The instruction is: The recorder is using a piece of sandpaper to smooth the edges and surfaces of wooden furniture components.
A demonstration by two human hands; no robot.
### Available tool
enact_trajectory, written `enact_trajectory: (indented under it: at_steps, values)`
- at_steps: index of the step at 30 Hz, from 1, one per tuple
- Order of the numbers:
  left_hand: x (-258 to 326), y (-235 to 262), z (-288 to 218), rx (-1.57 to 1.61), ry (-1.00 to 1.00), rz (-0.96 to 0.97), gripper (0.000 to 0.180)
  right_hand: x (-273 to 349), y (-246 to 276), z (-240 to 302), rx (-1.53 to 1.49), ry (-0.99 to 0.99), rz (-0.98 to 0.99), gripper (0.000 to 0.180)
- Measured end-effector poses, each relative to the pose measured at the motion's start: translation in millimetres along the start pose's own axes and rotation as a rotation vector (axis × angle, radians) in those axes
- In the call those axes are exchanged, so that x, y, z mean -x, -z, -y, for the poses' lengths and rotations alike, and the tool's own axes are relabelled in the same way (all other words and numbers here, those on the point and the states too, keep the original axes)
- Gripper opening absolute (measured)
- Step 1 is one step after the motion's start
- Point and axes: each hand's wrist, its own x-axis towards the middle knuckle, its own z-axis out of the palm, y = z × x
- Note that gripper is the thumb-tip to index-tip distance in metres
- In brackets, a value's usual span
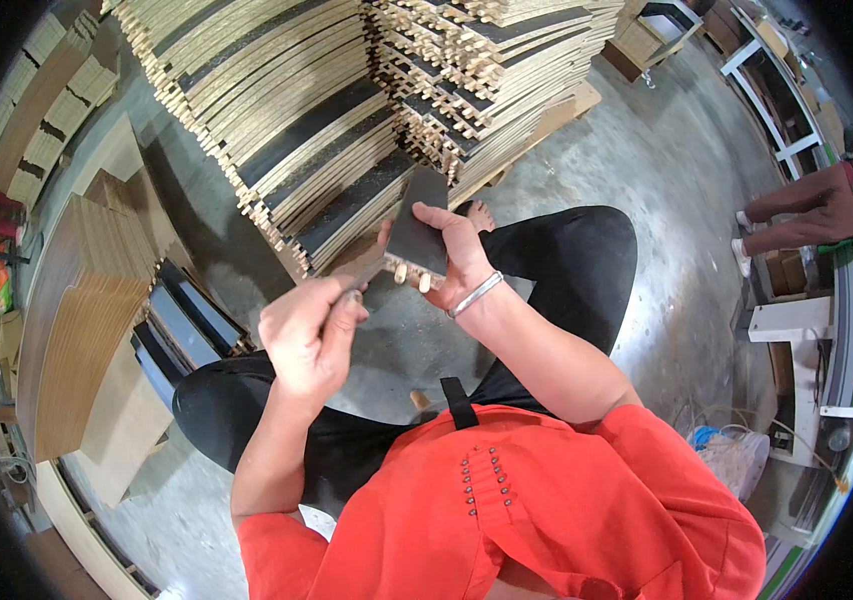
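1. We are facing a large stack of pale-cored, dowelled boards point(256, 95).
2. Between us and it, our right hand point(463, 250) is gripping a narrow, black-faced rectangular board point(416, 228).
3. Our left hand point(308, 338) is clenching a thin, grey tool point(370, 272) by the board's edge, apparently dressing it; the next stroke is likely requiring steady bracing.
4. Short, pale wooden dowels point(401, 273) are protruding nearest us.

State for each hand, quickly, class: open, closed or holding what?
Left hand: closed on a thin flat piece, kind unclear.
Right hand: holding a dark board with dowels.

The board stack point(326, 115) stands beyond the panel point(414, 236).
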Motion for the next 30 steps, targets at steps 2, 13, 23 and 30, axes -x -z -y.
enact_trajectory:
  at_steps: [2,13,23,30]
  values:
    - [4,3,1,-0.081,-0.091,0.069,0.010,-1,0,-3,-0.044,0.108,0.003,0.023]
    - [9,-9,22,-0.267,-0.055,0.056,0.006,-12,5,-13,-0.115,0.094,-0.026,0.021]
    - [4,-23,37,-0.371,0.010,-0.074,0.004,-20,19,-11,-0.162,0.116,-0.165,0.021]
    - [4,-19,31,-0.229,0.132,0.046,0.009,-7,17,-8,0.003,0.090,-0.227,0.020]
